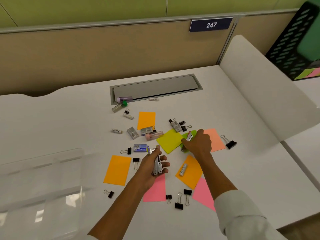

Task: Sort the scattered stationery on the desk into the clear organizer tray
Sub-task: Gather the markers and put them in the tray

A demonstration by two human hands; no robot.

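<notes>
My left hand (154, 168) is closed around a bundle of white tube-shaped items (158, 166) near the desk's middle. To its right, my right hand (199, 142) pinches a small white stick with a red end (190, 137) above a green sticky note (186, 135). The clear organizer tray (43, 184) sits at the left front of the desk. Scattered around lie orange (117, 169), yellow-green (170, 140), pink (155, 189) and salmon (215, 138) notes, black binder clips (178, 202), staple boxes (140, 147) and white tubes (183, 169).
A grey cable hatch (154, 88) is set into the desk at the back, with lead cases (121, 105) at its left corner. A white curved divider (259, 87) rises on the right. A black mesh file rack (294, 45) stands far right behind it.
</notes>
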